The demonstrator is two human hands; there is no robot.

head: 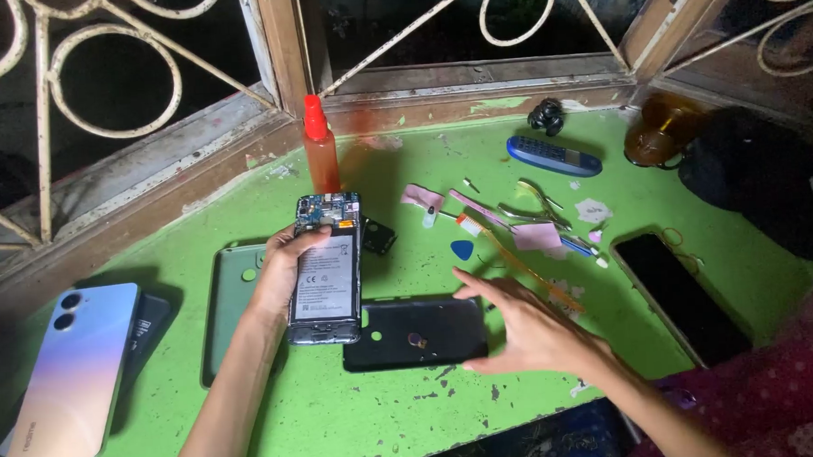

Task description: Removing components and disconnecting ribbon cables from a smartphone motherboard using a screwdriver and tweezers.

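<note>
On the green worktable (342, 423) by the barred window, the left hand (280, 266) wraps around an opened phone (326, 269), thumb on one long edge and fingers on the other, lifting it back-side up so the battery and circuit board face the wearer, seemingly for inspection. Just beside it, the right hand (525, 328) hovers with fingers spread over the edge of a black back cover (416, 333) lying flat, apparently not quite gripping it. Tweezers (534, 209), a blue pick (462, 250) and a red-capped bottle (319, 150) sit within easy reach beyond; a pale iridescent phone (70, 376) rests well apart at left.
</note>
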